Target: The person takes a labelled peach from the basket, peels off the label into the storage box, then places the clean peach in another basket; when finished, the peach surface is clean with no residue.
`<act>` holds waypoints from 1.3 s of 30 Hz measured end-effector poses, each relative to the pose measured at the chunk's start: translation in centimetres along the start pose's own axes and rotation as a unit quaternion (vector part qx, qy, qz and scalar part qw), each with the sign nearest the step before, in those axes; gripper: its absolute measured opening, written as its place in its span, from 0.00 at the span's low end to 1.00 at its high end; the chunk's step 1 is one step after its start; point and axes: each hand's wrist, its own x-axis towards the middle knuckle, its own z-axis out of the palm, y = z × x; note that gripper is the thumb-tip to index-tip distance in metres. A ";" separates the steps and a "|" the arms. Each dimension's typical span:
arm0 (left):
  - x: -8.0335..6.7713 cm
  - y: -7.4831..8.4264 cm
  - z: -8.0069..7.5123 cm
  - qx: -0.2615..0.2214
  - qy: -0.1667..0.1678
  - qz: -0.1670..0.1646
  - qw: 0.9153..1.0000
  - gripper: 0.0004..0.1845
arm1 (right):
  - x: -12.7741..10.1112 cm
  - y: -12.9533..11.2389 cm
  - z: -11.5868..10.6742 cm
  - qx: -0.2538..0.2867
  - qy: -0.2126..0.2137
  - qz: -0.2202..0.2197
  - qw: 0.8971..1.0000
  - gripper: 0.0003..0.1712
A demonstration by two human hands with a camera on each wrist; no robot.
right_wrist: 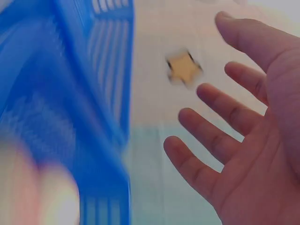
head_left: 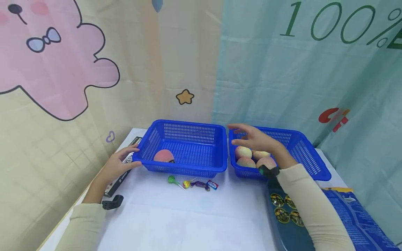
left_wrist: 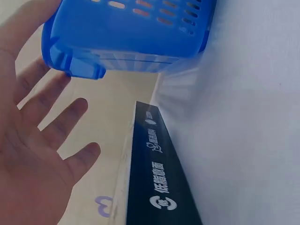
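Note:
My left hand [head_left: 117, 166] is at the left end of a blue plastic basket [head_left: 185, 170], fingers spread and touching its corner. In the left wrist view that basket [left_wrist: 126, 33] is beside my fingers. One pinkish round fruit, like a peach [head_left: 164, 156], lies inside near the front left. Over the left part of a second blue basket [head_left: 309, 153] hovers my right hand [head_left: 255, 138], fingers apart and holding nothing. Several peaches [head_left: 246, 162] sit below it in that basket. The right wrist view shows the bare palm [right_wrist: 253, 154], with blurred peaches [right_wrist: 58, 197] at lower left.
In front of the left basket lie a green lollipop [head_left: 171, 179], a yellow lollipop [head_left: 186, 184], a purple-wrapped candy [head_left: 200, 184] and a small blue-red packet [head_left: 212, 184]. A long black box [left_wrist: 159, 173] is at left. A dark case [head_left: 287, 233] and blue bag [head_left: 355, 216] stand at right.

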 end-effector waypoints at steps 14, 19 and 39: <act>-1.2 -1.3 0.0 -0.018 0.023 -0.024 0.999 0.27 | 15.9 -5.7 13.0 0.015 -0.157 -0.069 0.985 0.27; -1.3 -1.4 0.4 -0.021 0.027 -0.014 0.999 0.26 | 17.9 -6.9 16.2 -0.039 -0.242 -0.070 0.967 0.25; -0.3 -1.4 0.8 -0.041 0.036 0.000 0.999 0.25 | 19.1 -4.4 15.5 -0.185 -0.205 0.026 0.961 0.26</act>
